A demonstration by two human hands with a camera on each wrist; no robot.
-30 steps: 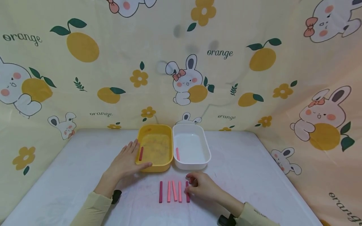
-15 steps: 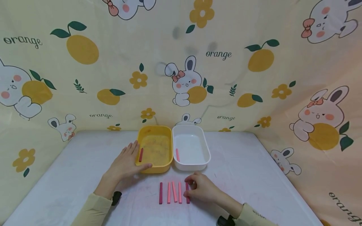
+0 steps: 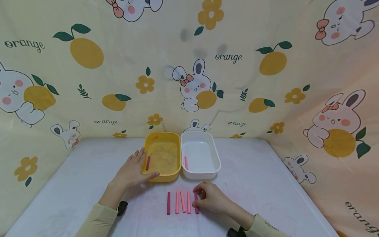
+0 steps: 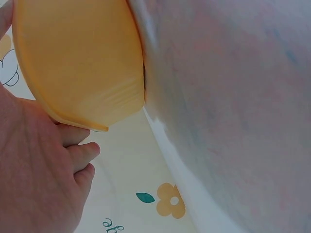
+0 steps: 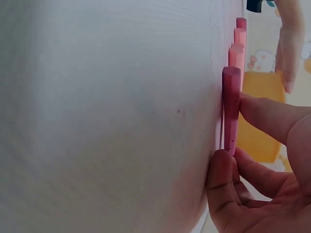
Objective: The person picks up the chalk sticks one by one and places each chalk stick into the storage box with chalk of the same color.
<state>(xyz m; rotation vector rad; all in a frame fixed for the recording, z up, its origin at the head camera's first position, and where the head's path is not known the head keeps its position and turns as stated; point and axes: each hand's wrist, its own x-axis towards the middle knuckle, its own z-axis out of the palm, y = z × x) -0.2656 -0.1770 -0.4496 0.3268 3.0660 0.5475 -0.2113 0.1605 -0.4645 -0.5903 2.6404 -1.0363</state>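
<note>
In the head view, my left hand (image 3: 131, 168) rests on the left side and front rim of a yellow box (image 3: 165, 178), its fingers straight and its thumb along the front. My right hand (image 3: 211, 197) holds a dark magenta crayon (image 5: 232, 104) lengthwise, thumb near one end and fingertips at the other. That crayon lies at the right end of a row. Left of it are three pink crayons (image 3: 189, 202) and another dark magenta crayon (image 3: 168, 203). One dark red crayon (image 3: 147, 163) lies inside the yellow box.
A white box (image 3: 201, 175) stands against the right side of the yellow one, with a pink crayon (image 3: 186, 162) in it. Both sit on a white-covered table (image 3: 254, 184) with faint colour smudges. A printed cloth (image 3: 165, 39) hangs behind and along the sides.
My right hand's fingers have shifted slightly left and settled along the rightmost dark magenta crayon. My left hand stays at the yellow box.
</note>
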